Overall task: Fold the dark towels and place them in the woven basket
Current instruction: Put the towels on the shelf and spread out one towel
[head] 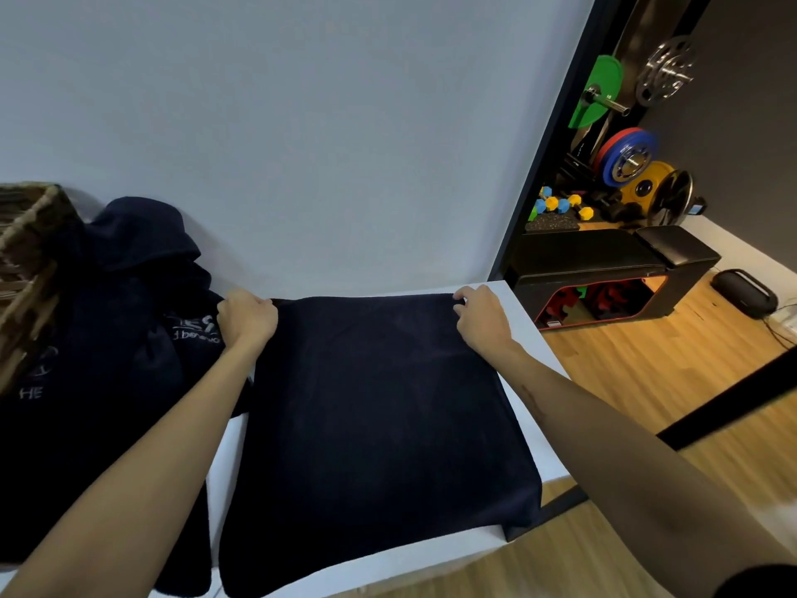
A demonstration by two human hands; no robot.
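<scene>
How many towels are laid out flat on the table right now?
1: the flat towel, both hands pinching its far corners. A heap of dark towels lies left beside the basket; its count is unclear.

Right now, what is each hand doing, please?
Left hand: grips the far left corner of the flat towel.
Right hand: pinches its far right corner.

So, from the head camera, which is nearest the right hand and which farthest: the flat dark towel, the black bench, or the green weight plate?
From the right hand:
1. Flat dark towel: the hand pinches its far right corner.
2. Black bench: on the floor to the right, past the white table.
3. Green weight plate: farthest, against the back wall.
</scene>
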